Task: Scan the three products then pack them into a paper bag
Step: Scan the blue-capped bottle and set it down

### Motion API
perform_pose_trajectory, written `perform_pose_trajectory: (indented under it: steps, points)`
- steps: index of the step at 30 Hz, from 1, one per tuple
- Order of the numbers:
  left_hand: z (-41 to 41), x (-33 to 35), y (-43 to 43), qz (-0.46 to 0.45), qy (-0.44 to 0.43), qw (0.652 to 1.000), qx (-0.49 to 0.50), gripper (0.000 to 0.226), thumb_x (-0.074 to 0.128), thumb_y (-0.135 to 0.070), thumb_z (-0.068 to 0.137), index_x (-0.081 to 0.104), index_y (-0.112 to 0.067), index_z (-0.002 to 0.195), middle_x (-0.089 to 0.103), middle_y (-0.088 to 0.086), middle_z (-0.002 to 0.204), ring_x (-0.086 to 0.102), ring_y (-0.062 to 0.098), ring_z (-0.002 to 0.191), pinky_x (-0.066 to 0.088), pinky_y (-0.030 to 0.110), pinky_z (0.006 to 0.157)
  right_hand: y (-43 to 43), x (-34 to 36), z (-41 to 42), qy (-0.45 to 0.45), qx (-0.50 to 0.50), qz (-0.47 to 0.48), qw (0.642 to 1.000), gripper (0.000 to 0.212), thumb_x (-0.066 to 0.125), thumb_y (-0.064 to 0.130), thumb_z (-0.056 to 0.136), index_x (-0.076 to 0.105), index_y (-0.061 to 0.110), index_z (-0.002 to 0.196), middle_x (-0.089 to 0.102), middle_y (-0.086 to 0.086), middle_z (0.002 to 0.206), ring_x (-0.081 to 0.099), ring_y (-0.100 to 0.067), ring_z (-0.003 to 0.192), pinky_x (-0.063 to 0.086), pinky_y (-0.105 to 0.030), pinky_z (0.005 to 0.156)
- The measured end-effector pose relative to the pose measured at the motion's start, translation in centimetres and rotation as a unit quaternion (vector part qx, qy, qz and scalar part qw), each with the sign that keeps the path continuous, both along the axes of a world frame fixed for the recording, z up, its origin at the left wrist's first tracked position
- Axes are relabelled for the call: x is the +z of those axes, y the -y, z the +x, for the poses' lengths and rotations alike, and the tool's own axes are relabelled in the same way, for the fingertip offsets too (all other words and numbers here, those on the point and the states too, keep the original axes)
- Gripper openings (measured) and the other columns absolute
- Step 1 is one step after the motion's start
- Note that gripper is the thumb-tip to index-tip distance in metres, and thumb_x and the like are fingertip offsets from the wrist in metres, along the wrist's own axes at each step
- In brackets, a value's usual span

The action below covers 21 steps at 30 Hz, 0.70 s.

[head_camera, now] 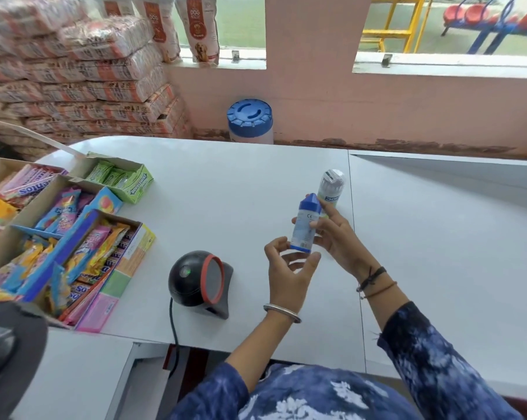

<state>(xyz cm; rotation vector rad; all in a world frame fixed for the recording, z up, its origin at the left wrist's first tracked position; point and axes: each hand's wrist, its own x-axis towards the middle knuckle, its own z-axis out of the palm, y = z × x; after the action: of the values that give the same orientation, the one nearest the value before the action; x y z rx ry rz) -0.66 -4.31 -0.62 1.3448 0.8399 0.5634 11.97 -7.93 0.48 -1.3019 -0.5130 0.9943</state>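
A small white bottle with a blue pointed cap (305, 225) is held upright above the white counter (226, 183). My right hand (336, 234) grips its side, and my left hand (289, 268) touches its blue base with thumb and fingertips. Just behind it a clear cylindrical tube with a green and white label (332, 186) stands on the counter. The black barcode scanner with a red ring (200, 280) sits to the left of my hands, its window facing right. No paper bag is visible.
Open boxes of sweets and chewing gum (62, 231) crowd the counter's left side. A white jar with a blue lid (250, 121) stands at the far edge by the wall. Stacked sacks (83, 77) fill the back left. A dark rounded object (11, 353) sits bottom left.
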Motion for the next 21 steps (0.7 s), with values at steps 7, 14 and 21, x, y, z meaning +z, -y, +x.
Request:
perform_pose_trajectory:
  steps: [7,14,21]
  points:
    - [0.9,1.8,1.3,0.006,0.072,0.996,0.06,0.046,0.072,-0.01,0.076,0.037,-0.023,0.102,0.05,-0.015,0.098,0.06,0.004,0.091,0.054,0.009,0.072,0.7,2.4,-0.6,0.013,-0.026,0.024,0.999,0.052,0.058,0.02,0.077,0.042,0.036,0.124,0.059,0.001,0.109,0.058,-0.027,0.111,0.057,-0.034,0.082]
    - [-0.6,1.3,1.5,-0.087,0.113,0.985,0.1,0.037,0.067,-0.01,0.081,0.043,-0.031,0.1,0.057,-0.003,0.105,0.064,0.016,0.093,0.056,0.013,0.074,0.6,2.6,-2.3,0.009,-0.029,0.033,0.999,0.039,0.055,0.022,0.083,0.046,0.028,0.12,0.062,-0.005,0.114,0.06,-0.031,0.11,0.053,-0.043,0.091]
    - [-4.7,-0.1,-0.1,-0.281,0.281,0.887,0.237,0.041,0.059,-0.026,0.085,0.051,-0.004,0.118,0.063,0.007,0.092,0.069,0.009,0.072,0.057,0.018,0.069,-2.5,2.2,-7.6,0.133,0.024,0.002,0.991,0.034,0.068,0.007,0.082,0.05,0.029,0.102,0.066,-0.005,0.096,0.07,-0.016,0.081,0.059,-0.03,0.073]
